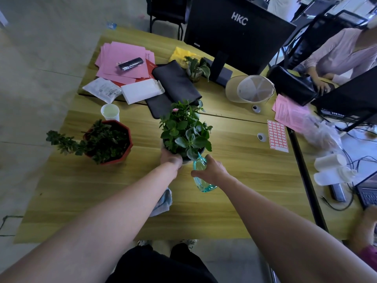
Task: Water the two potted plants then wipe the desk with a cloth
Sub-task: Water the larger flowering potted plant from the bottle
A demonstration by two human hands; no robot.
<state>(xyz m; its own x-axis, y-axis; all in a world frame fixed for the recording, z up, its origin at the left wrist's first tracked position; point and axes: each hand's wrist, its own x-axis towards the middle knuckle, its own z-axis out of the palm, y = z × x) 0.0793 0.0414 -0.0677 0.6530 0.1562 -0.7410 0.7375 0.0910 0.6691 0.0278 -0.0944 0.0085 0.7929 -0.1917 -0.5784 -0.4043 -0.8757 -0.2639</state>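
Near the middle of the desk [234, 180], the left hand [171, 160] holds the flower pot's [186, 160] side while the right hand [212, 169] grips the light, slippery bottle [202, 185] round its middle.

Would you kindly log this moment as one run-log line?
step: watering | left hand: steadying flowering plant | right hand: tilting bottle | cloth: on desk
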